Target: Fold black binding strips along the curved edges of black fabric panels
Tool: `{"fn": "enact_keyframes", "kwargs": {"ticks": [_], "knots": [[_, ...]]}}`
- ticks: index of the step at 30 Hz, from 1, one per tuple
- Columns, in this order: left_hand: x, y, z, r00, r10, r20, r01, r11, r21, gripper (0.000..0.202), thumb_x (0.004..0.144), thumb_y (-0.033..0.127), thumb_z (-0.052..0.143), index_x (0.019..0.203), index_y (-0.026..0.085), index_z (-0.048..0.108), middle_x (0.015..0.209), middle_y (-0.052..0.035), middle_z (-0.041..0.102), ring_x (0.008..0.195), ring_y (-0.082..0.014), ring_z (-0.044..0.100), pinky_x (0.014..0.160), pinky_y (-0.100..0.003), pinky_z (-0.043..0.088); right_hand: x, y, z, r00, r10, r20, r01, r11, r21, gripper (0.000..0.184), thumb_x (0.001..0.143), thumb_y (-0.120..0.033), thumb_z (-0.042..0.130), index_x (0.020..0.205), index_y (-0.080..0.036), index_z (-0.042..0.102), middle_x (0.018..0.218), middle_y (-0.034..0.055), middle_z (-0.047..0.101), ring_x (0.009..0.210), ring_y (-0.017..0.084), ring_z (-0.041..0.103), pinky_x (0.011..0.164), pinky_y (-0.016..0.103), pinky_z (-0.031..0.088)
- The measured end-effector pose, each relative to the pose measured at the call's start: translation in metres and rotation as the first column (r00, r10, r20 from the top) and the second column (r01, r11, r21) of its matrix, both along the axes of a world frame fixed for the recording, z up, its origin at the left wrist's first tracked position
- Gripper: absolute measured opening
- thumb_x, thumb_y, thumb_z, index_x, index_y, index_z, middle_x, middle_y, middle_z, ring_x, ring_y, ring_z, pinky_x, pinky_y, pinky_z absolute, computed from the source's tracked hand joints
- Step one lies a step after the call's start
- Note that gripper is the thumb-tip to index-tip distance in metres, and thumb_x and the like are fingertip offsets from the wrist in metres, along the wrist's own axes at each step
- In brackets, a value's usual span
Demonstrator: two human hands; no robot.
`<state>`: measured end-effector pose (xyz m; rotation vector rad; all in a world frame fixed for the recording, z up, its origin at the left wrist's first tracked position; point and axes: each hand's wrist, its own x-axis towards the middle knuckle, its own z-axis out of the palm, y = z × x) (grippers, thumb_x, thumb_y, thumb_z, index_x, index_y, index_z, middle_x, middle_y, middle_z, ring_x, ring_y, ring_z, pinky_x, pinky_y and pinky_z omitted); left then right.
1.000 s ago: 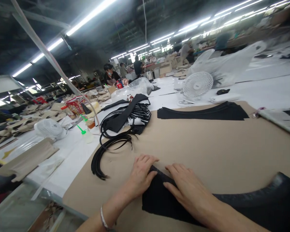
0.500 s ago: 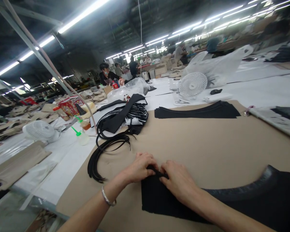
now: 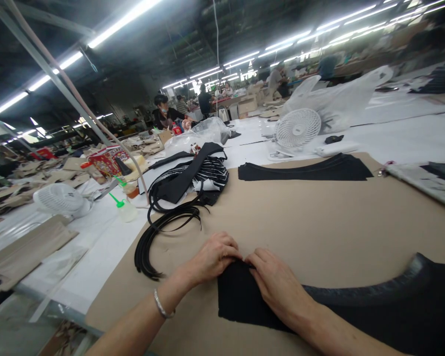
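A large black fabric piece point(image 3: 241, 299) with a curved, shinier edge lies across the front of the brown sheet point(image 3: 304, 222). At its upper left corner, my left hand point(image 3: 218, 252) pinches the edge between thumb and fingers. Close beside it on the right, my right hand point(image 3: 272, 277) grips the same edge, its forearm crossing over the fabric. The edge between the two hands looks folded, though fingers hide part of it. Left of my hands lies a bundle of black strips point(image 3: 152, 242), apart from them.
Stacked black curved pieces point(image 3: 304, 168) lie at the sheet's far side. Behind them stand a white fan point(image 3: 298, 128) and a plastic bag point(image 3: 337, 99). At left are a green-capped bottle point(image 3: 125, 210) and another fan point(image 3: 61, 200). A person point(image 3: 166, 113) works farther back.
My fingers have shifted slightly along the fabric's top edge, and the left hand's thumb has risen to the edge. The fabric stays nearly in place.
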<state>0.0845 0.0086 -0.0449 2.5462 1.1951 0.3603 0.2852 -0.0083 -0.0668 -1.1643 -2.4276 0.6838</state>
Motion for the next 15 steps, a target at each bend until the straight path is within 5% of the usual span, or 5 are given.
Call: {"fn": "enact_keyframes", "kwargs": {"ticks": [8,15], "knots": [[-0.009,-0.002,-0.004,0.983,-0.125,-0.135,0.146,0.977,0.156,0.023,0.094,0.015,0.047,0.105,0.024,0.066,0.099,-0.0011,0.067,0.104,-0.0186,0.052,0.089,-0.035,0.035,0.000,-0.003,-0.015,0.994,0.049,0.096,-0.066,0.982,0.179,0.033,0.082,0.007,0.044,0.100,-0.014,0.062,0.095,0.0076,0.055,0.090,0.024,0.049,0.083,0.038,0.042],[-0.017,-0.002,-0.005,0.961,-0.192,-0.200,0.238,0.940,0.244,0.024,0.099,0.021,0.040,0.113,0.022,0.060,0.105,-0.0016,0.068,0.115,-0.0187,0.049,0.096,-0.035,0.031,0.002,-0.004,-0.025,0.991,0.047,0.123,-0.095,0.901,0.424,0.033,0.073,0.007,0.054,0.096,-0.014,0.064,0.091,0.0053,0.056,0.081,0.022,0.047,0.075,0.035,0.038]]}}
